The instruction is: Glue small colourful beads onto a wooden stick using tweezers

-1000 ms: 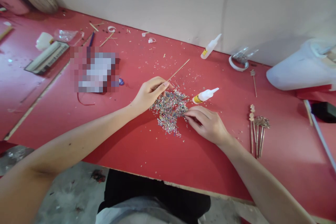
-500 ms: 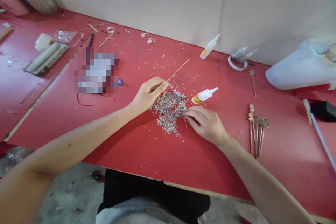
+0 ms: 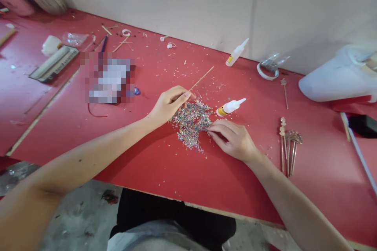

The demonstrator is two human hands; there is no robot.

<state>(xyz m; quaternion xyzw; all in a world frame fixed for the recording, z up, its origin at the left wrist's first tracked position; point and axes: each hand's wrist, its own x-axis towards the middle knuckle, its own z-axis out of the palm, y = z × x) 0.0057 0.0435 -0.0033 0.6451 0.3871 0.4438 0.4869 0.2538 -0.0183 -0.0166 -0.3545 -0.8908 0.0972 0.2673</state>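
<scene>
My left hand point(image 3: 167, 104) pinches a thin gold-coloured stick point(image 3: 203, 77) between thumb and fingers, with its free end pointing up and to the right. The stick's lower end is hidden by the hand. Beneath the fingers spreads a pile of small glittering chips point(image 3: 189, 136) in mixed colours. At the pile's right edge my right hand point(image 3: 232, 140) has its thumb and index fingertips pressed together; anything between them is too small to make out. Just above that hand, a white glue bottle point(image 3: 229, 108) with a yellow label lies on its side, nozzle to the right.
Several ornamented sticks point(image 3: 291, 153) lie on the red table point(image 3: 176, 180) at right. A second glue bottle point(image 3: 235, 57), a tape ring point(image 3: 267, 72) and a large white container point(image 3: 326, 76) are near the wall. Leftward are a long box point(image 3: 54, 64) and a blurred-out item point(image 3: 108, 80).
Both hands keep nearly the same pose at the chip pile. The whole view has shifted very slightly; nothing was visibly picked up or let go.
</scene>
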